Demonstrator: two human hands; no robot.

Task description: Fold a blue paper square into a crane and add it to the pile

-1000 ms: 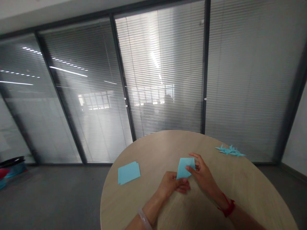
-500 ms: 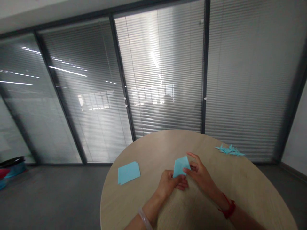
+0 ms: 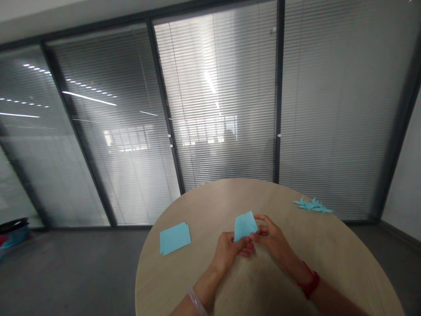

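A folded piece of light-blue paper is held up over the middle of the round table. My left hand is closed on its lower left edge, thumb on top and fingers curled beneath. At its lower right corner, my right hand pinches the paper between thumb and fingers, with the index finger arched along the right side. A stack of light-blue paper sheets lies on the table to the left of my hands. Several folded blue paper figures, pointed and crane-like, sit in a cluster at the far right.
The round wooden table has its far edge near a glass partition with closed blinds. On the floor at the far left stands a dark-rimmed blue container, partly cut off by the frame.
My right thumb has slid from the paper's face down to its lower right corner, and the right index finger has come lower. The left hand keeps its hold. The view has shifted slightly.
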